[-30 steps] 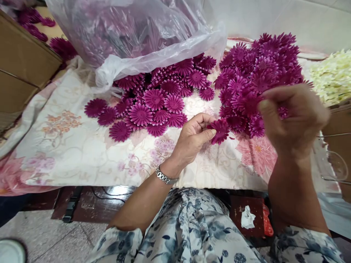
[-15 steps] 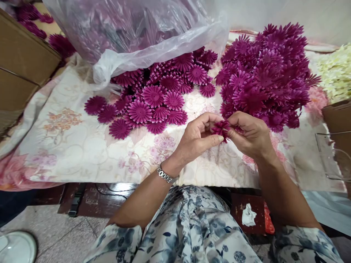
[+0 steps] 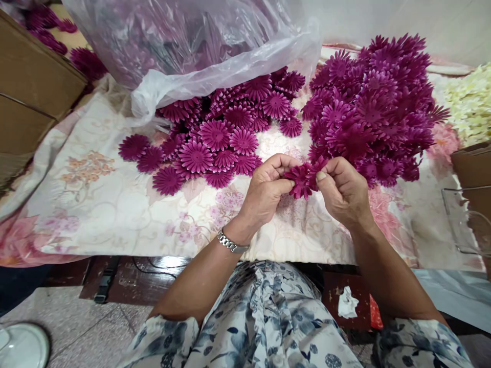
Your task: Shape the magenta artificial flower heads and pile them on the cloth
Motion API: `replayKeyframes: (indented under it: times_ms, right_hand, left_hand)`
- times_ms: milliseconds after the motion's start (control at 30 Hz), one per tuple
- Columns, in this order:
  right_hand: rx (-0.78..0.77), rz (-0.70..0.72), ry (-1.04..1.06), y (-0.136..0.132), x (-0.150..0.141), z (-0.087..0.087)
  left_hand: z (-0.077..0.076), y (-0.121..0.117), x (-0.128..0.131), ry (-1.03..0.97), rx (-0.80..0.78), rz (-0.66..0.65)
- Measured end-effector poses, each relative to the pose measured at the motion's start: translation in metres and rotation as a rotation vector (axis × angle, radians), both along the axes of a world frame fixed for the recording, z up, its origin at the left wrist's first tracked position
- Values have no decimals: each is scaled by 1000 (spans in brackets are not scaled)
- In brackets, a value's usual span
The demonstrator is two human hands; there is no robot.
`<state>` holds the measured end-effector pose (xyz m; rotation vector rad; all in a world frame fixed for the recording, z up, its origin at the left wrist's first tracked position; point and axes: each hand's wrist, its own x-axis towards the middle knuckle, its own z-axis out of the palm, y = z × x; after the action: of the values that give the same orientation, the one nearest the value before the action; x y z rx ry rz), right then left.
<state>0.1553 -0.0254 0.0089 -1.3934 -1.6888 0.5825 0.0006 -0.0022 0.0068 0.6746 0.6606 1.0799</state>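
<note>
Between my two hands is a magenta artificial flower (image 3: 302,180) with narrow petals, held above the cloth. My left hand (image 3: 268,186), wearing a metal watch, pinches its left side between thumb and fingers. The right side is pinched by my right hand (image 3: 342,191), thumb and forefinger on the petals. Whether it is one flower head or layered pieces, I cannot tell. To the left lies a spread of flat magenta flower heads (image 3: 195,156). A tall heap of fuller magenta flowers (image 3: 376,107) stands behind my right hand.
A clear plastic bag (image 3: 207,46) of magenta pieces lies at the back. Cardboard boxes stand at the left (image 3: 34,87) and right (image 3: 473,166) edges. Pale yellow flowers (image 3: 470,102) are piled at the far right. A floral cloth (image 3: 126,220) covers the table.
The magenta flower has opened out between my fingers, showing more petals. My left hand has shifted slightly left, and the right hand slightly left and down. The piles have not changed.
</note>
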Motion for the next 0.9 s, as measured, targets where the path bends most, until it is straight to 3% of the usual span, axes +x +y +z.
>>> replayKeyframes:
  times_ms: [267,700,900]
  right_hand:
    - [61,-111,76,3,0,1]
    - [291,-186,-424,10,13,37]
    - [271,-136,-444,14,20,37]
  left_hand:
    - [-1,0,0,-11,-25,7]
    - [4,-4,-6,-102,45,-119]
    - [4,-4,-7,-105,86,-138]
